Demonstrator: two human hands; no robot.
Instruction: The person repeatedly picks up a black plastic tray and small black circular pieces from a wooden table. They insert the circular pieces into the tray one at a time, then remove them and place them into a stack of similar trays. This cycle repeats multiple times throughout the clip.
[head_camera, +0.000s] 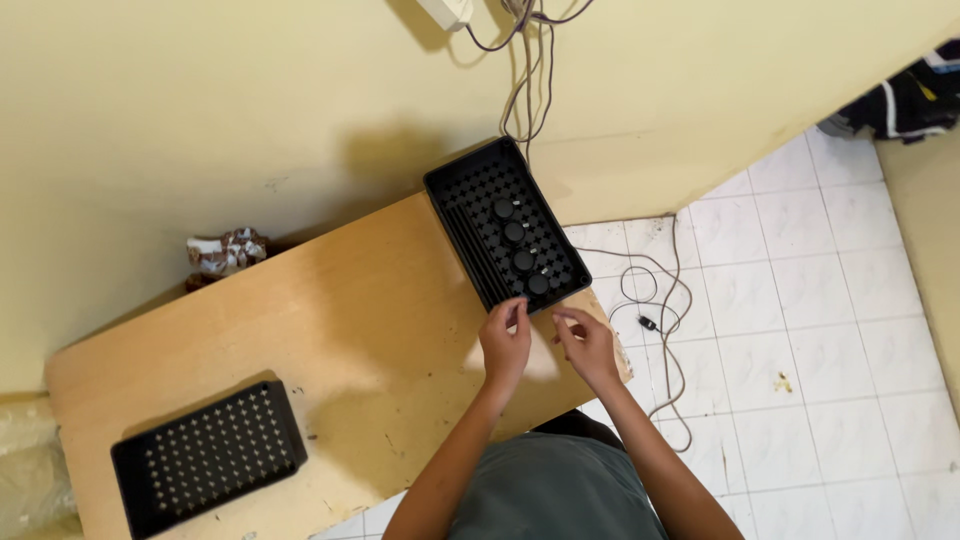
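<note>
Two hands, left hand (505, 345) and right hand (588, 345), fingers pinched, contents unclear; black tray (470, 205) just beyond

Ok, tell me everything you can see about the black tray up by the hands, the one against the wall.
The black tray is a rectangular, plastic-looking grid of small cross-shaped openings with a raised rim and a ribbed strip down one long side. It lies flat and angled on the far right corner of the wooden table, its far end at the yellow wall. Four round black caps sit in a row inside it. The left hand reaches its near edge with the fingers; the right hand is just beside it.
</note>
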